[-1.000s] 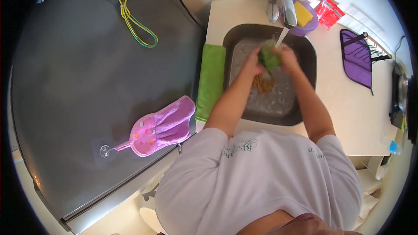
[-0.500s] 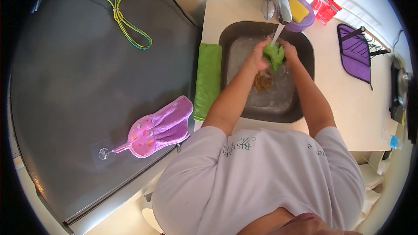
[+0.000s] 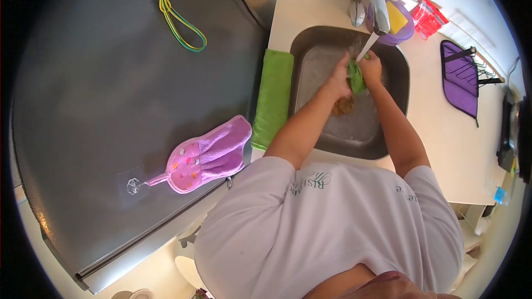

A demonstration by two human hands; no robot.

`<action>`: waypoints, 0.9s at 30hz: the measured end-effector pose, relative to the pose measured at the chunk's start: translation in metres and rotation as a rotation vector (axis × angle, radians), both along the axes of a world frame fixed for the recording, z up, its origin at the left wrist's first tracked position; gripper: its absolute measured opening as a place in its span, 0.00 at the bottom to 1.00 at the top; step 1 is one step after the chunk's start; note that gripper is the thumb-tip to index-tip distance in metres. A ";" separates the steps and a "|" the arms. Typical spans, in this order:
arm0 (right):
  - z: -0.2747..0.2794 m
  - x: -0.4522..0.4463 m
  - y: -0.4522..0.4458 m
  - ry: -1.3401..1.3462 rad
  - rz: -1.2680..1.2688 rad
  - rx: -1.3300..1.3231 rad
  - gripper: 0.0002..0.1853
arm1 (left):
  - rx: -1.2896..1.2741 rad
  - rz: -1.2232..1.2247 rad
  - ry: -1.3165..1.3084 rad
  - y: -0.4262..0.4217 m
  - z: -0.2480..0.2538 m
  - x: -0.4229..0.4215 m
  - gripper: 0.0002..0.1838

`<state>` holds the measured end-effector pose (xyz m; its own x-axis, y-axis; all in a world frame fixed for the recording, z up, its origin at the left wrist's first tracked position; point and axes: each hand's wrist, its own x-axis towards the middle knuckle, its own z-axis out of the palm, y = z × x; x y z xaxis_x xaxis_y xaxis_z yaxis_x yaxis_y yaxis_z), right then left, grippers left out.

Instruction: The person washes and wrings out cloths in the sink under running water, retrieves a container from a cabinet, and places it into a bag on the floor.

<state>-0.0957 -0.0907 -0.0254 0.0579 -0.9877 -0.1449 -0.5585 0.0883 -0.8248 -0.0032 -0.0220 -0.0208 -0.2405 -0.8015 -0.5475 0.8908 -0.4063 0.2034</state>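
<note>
Dark grey panel (image 3: pixel 111 88) fills the 9 o'clock side; clock read from the centre of the sink (image 3: pixel 357 132), 12 pointing away from the person. Cream tabletop (image 3: pixel 443 155) surrounds the dark, round-cornered basin.

Pink-purple towel (image 3: pixel 209 156): against the panel, 8 o'clock. Green cloth (image 3: pixel 272 97): along the basin's 9 o'clock edge. Purple mat (image 3: pixel 455 88): 3 o'clock, dark-armed rack over it. Faucet (image 3: pixel 380 14): between 12 and 1 o'clock, water running. Purple tub (image 3: pixel 404 34): 1 o'clock, just beside the faucet.

Left hand (image 3: pixel 340 81) and right hand (image 3: pixel 372 70): both over the basin, fingers curled and gripping a green leaf (image 3: pixel 356 79) between them, left on its 9 o'clock side, right on its 3 o'clock side. Red packet (image 3: pixel 428 18): between 1 and 2 o'clock. Yellow sponge (image 3: pixel 397 18): in the tub.

Leaf position: beneath the stream, from basin centre toward 12 o'clock. Brown clump (image 3: pixel 344 107): near basin centre, partly hidden by the left wrist; identity unclear.
</note>
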 end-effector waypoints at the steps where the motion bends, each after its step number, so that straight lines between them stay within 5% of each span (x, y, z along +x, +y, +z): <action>1: 0.009 0.000 0.011 -0.030 0.064 -0.019 0.15 | 0.001 0.006 -0.013 0.007 0.016 0.010 0.20; 2: 0.022 0.007 0.025 -0.064 0.127 -0.045 0.12 | -0.004 0.012 -0.031 0.007 0.025 0.016 0.19; 4: 0.039 0.021 0.055 -0.037 0.226 -0.206 0.10 | -0.344 -0.024 -0.230 -0.004 -0.060 0.009 0.20; 6: 0.046 0.030 0.077 0.089 0.292 -0.476 0.11 | -0.399 -0.005 -0.258 -0.006 -0.082 0.008 0.21; 8: 0.024 0.027 0.049 0.016 0.115 -0.327 0.13 | -0.174 0.078 -0.104 -0.004 -0.051 0.003 0.21; 11: 0.016 0.014 0.026 0.089 0.047 -0.169 0.14 | 0.181 -0.027 -0.267 -0.017 -0.017 -0.009 0.20; 14: 0.033 0.018 0.032 0.039 0.105 -0.213 0.15 | -0.003 0.029 0.058 -0.008 0.010 -0.004 0.18; 17: 0.058 0.034 0.073 0.067 0.347 -0.377 0.14 | -0.069 0.071 0.086 -0.007 -0.017 -0.006 0.17; 20: 0.033 0.026 0.043 0.160 0.153 -0.189 0.13 | -0.150 0.104 0.109 -0.015 -0.041 -0.009 0.16; 23: -0.023 -0.004 0.000 0.063 -0.085 -0.080 0.17 | 0.135 -0.069 -0.264 -0.016 -0.029 -0.014 0.17; 27: -0.060 -0.024 -0.027 0.089 -0.008 0.057 0.22 | 0.021 -0.177 -0.254 -0.015 0.019 0.015 0.14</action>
